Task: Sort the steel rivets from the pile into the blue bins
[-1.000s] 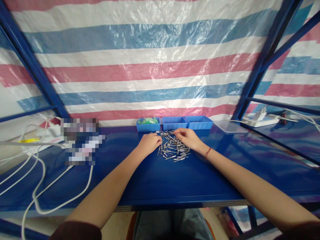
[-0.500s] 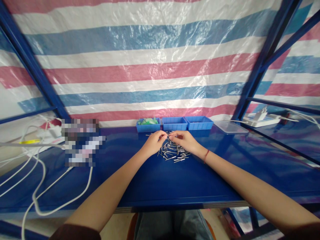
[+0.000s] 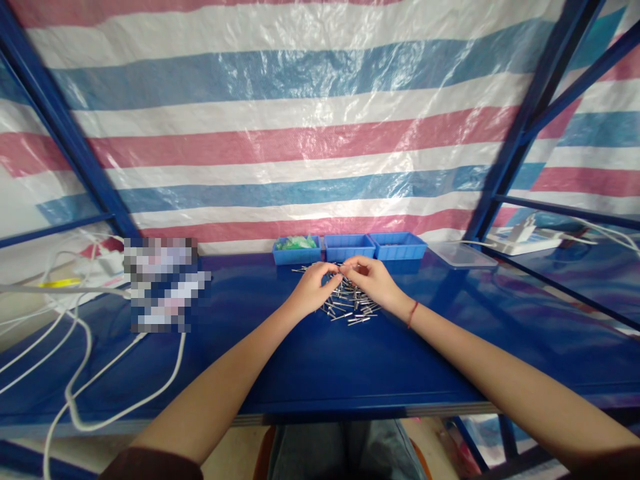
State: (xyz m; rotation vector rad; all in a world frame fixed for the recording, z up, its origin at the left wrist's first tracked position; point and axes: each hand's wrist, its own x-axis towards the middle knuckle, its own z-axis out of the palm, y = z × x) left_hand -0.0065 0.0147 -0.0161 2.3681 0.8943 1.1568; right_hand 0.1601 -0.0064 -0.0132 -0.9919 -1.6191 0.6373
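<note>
A loose pile of silvery pop rivets [image 3: 353,308] lies on the blue table [image 3: 350,373]. Over the pile's far side, my left hand [image 3: 317,287] and my right hand [image 3: 369,281] meet at the fingertips. The thumb and fingers of each are curled into a pinch. Whatever sits between them is too small and too covered to make out. A red string circles my right wrist. Just beyond the hands stand three blue bins in a row: the left bin [image 3: 283,256] with green plastic in it, the middle bin [image 3: 349,251] and the right bin [image 3: 400,249].
A clear flat lid [image 3: 463,255] lies right of the bins. White cables [image 3: 75,373] loop across the table's left side beside a pixelated area. A white power strip [image 3: 525,239] is at the right. Blue posts and a striped tarp [image 3: 310,140] close off the back.
Both hands have drawn closer together, so their fingertips now touch or overlap. My right hand's fingers are raised and arched more. The bins and most of the pile look the same.
</note>
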